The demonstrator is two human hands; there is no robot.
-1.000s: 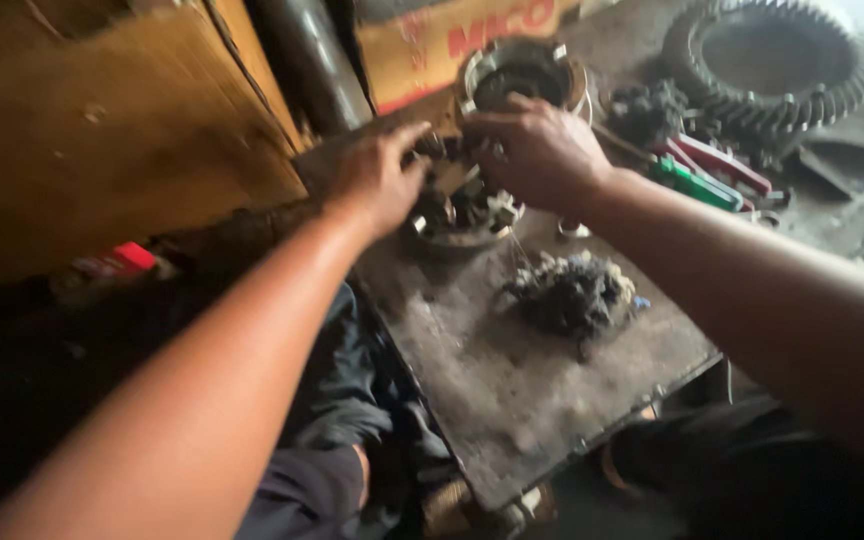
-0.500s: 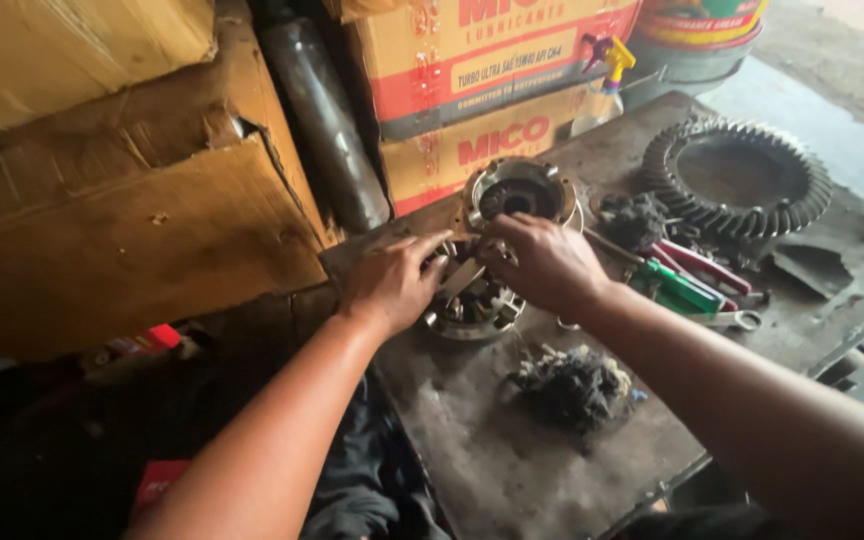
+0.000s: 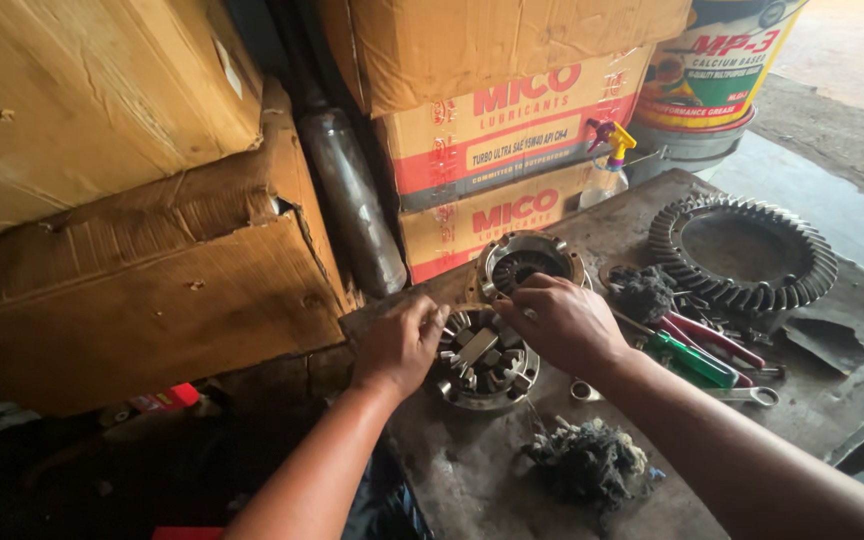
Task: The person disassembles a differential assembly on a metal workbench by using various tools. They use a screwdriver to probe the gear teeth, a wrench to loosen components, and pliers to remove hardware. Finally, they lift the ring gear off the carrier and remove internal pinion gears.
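Nearest the camera, a dirty wad of rag (image 3: 586, 462) lies on the greasy metal workbench (image 3: 472, 480), just in front of the differential gear case (image 3: 480, 357) and slightly to its right. The gear case, a round open housing with small bevel gears and a cross-shaped piece showing inside, sits flat on the bench at the middle of the view. The left hand (image 3: 400, 345) rests against the left rim of the gear case, fingers curled over the edge and gripping it. The right hand (image 3: 564, 322) lies over the upper right of the gear case, fingers bent down and pressed together at the rim; whether they pinch a small part there cannot be told. A small metal ring (image 3: 584, 390) lies just right of the gear case, below the right wrist. Further right of the gear case lie a green-handled screwdriver (image 3: 694, 362), a red-handled tool (image 3: 717, 338) and a spanner (image 3: 747, 396), close together. Just behind the gear case stands a second round housing half (image 3: 529, 262), open side up. Well to the right of the gear case and further back rests a large ring gear (image 3: 744, 252) with teeth upward. Behind the gear case lean a dark metal cylinder (image 3: 354, 215) and stacked cardboard cartons (image 3: 497, 120), with a spray bottle (image 3: 610, 165) and a plastic pail (image 3: 712, 70) beyond.
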